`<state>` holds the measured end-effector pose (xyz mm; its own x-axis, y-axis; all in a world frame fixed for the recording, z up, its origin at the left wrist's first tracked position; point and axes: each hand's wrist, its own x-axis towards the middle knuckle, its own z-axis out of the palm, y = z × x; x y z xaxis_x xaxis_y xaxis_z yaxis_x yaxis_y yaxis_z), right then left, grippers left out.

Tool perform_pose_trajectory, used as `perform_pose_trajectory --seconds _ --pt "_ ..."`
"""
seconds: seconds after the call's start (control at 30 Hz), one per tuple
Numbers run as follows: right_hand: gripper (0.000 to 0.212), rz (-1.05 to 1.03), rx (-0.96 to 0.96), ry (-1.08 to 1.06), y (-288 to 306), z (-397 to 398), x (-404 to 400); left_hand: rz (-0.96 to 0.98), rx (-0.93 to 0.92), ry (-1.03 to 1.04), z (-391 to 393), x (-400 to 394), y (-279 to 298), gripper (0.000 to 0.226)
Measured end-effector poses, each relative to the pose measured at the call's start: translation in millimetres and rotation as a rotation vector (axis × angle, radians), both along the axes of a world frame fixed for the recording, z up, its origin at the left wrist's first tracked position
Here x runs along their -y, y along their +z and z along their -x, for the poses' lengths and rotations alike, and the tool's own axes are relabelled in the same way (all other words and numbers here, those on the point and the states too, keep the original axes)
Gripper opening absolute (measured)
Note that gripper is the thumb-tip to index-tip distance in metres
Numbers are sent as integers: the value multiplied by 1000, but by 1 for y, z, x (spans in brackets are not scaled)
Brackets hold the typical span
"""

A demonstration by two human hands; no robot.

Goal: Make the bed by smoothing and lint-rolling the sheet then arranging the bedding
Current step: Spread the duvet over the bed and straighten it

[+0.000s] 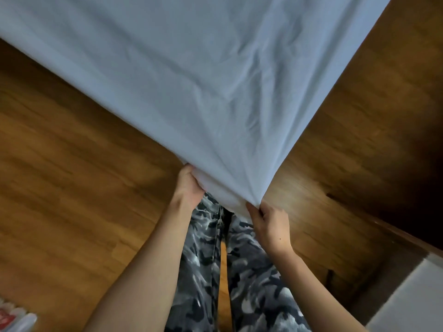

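The pale blue sheet [203, 80] lies wrinkled over the bed, its near corner bunched into folds.

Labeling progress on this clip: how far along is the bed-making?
Early. Done: white sheet is spread over the bed. In hand: left hand and right hand grip its near corner, pulling it taut. Left: creases remain mid-sheet; no lint roller or other bedding in view.

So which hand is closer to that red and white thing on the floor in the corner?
Left. The left hand grips the white sheet on the red and white thing's side; the right hand grips farther away.
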<state>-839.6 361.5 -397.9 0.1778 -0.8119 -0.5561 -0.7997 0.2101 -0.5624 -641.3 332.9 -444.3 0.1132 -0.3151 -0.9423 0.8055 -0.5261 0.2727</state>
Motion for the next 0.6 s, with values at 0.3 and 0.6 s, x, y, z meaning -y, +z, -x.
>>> perform_pose_trajectory --seconds 0.3,0.6 --pt "39 111 -9 107 -8 6 -18 -219 734 162 28 -65 43 14" --pt "44 60 -165 250 -9 35 -65 -569 481 -331 9 -75 -25 25"
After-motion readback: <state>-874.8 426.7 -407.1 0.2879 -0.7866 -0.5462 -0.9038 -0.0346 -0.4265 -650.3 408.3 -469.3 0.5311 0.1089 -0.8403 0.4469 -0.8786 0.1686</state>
